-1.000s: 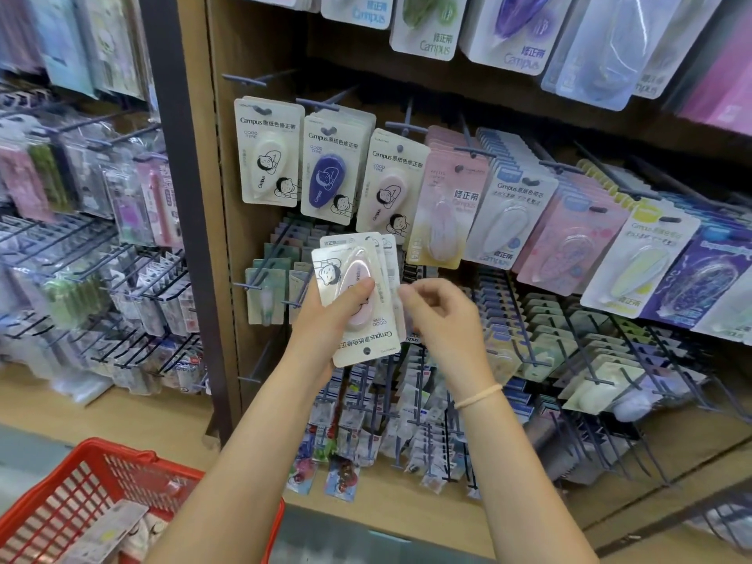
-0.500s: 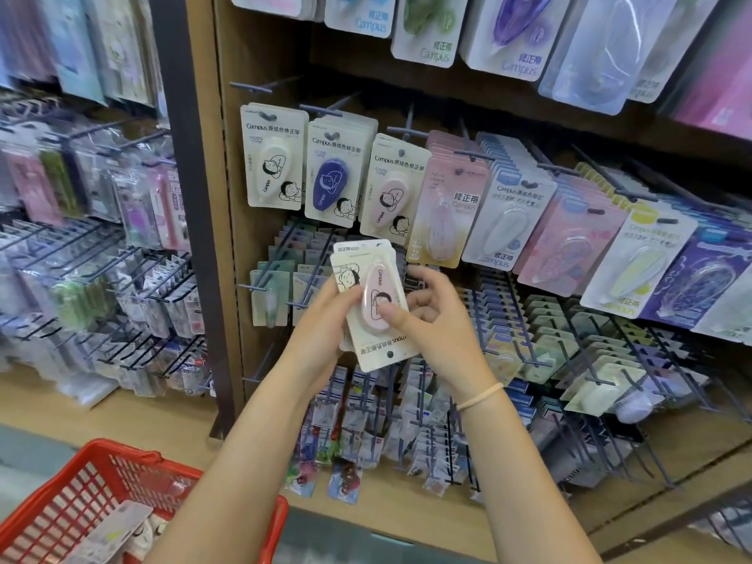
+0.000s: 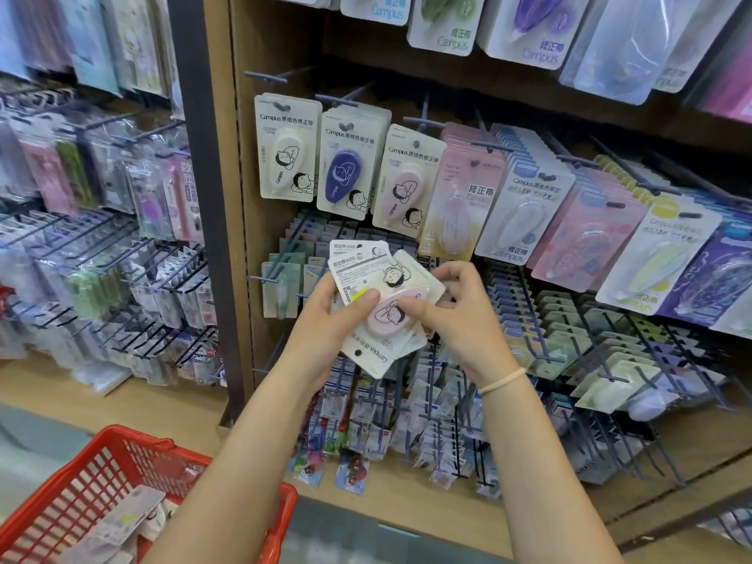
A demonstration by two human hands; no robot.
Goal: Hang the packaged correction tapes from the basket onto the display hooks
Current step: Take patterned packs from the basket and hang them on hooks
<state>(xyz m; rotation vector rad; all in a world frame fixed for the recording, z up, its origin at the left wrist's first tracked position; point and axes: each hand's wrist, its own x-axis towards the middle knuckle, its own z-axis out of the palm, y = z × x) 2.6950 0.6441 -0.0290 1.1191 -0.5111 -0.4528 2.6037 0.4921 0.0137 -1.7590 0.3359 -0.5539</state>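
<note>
A: Task object first. Where is it held?

B: Centre of frame. A pink correction tape pack (image 3: pixel 396 315) is seen face-up, tilted, its hang hole turned to the lower left. It lies on top of a small fan of other packs (image 3: pixel 358 264), backs showing, printed text visible.

A: Hands?

B: The fan is gripped by the left hand (image 3: pixel 329 319), thumb curled over the card fronts, fingers hidden behind. The pink pack is pinched at its right side by the right hand (image 3: pixel 460 315), thumb and forefinger closed on the blister. Nothing is hung yet from this bunch.

A: Step in hand?

B: Judged as sorting: one pack is being separated from the stack before hanging. The pack is upside down relative to the hooks.

A: Target?

B: Likely the matching pink pack row (image 3: pixel 405 183), centre, just above the hands, third in the Campus row. A white one (image 3: pixel 285 154) and a blue one (image 3: pixel 346 173) are hung to its left. The hook tip (image 3: pixel 423 124) is seen above that row.

A: What is called for next?

B: The pack must be lifted free, rotated so the hole is on top, then the hole lined up with the hook tip and slid on. A missed hole or a dropped stack is the risk.

A: Surroundings?

B: Red basket (image 3: pixel 81 482) at lower left, more packs (image 3: pixel 130 519) left inside, so the task is judged partly done at most. Wooden shelf ledge (image 3: pixel 447 519) along the bottom.
</note>
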